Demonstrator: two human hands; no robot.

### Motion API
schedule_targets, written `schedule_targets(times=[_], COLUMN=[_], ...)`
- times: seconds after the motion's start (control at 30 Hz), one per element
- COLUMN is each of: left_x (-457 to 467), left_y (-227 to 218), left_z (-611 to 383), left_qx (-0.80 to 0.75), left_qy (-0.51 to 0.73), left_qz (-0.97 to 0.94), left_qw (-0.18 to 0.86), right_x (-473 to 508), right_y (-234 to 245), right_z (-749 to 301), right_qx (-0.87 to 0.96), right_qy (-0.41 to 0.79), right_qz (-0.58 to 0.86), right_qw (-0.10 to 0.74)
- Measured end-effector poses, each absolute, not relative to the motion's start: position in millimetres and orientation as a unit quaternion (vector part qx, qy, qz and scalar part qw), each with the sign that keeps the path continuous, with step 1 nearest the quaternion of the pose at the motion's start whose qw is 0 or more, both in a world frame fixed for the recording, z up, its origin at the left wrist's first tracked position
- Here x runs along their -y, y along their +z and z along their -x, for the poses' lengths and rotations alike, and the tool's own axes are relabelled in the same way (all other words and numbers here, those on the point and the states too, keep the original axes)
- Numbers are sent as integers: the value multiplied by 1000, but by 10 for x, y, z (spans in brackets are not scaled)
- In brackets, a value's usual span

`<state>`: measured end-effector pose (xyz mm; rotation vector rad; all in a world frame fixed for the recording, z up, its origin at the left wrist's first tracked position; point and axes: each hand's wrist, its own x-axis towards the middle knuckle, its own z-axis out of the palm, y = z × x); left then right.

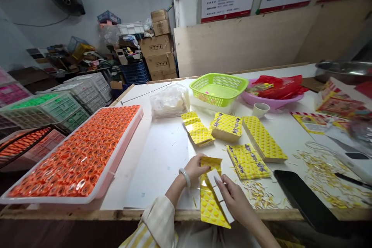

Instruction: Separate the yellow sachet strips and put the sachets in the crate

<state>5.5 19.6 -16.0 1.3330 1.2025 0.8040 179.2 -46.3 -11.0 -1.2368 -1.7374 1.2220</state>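
Note:
Near the table's front edge, both my hands hold a yellow patterned card sheet (213,205) with a white back. My left hand (196,171), a pale bangle at its wrist, pinches the sheet's upper part. My right hand (235,197) grips its right side, where the white back shows folded over with slits across it. The sheet's lower end hangs past the table edge. Just beyond lie a flat yellow card stack (249,161) with dark lettering, a thicker lettered stack (226,126), a long yellow stack (263,139) and a loose yellow bundle (197,128).
At left stands a white tray (109,170) full of orange round pieces. A green basket (217,89), a pink basin (271,100) and a small cup (260,109) stand at the back. A black phone (303,197) overhangs the front edge. Yellow paper scraps (258,195) litter the right side.

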Motion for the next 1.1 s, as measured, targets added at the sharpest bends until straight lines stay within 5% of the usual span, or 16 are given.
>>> schedule_targets(times=[0.2,0.47,0.73,1.1], left_x=[-254,-208,-352,-466], left_y=[-167,-110,28,7], left_z=[32,-54,144,283], left_qx=[-487,-516,-491,-489], left_qy=[311,315,172,126], left_qz=[-594,-664,-733,-707], left_qw=[560,440,438,495], right_x=[485,482,477,479], right_y=[-80,-108,-139,-168], right_z=[-1751,-1733,-1729,-1725], right_qx=[728,745,744,743], right_qy=[429,410,407,402], right_qz=[456,463,466,466], right_qw=[279,250,252,261])
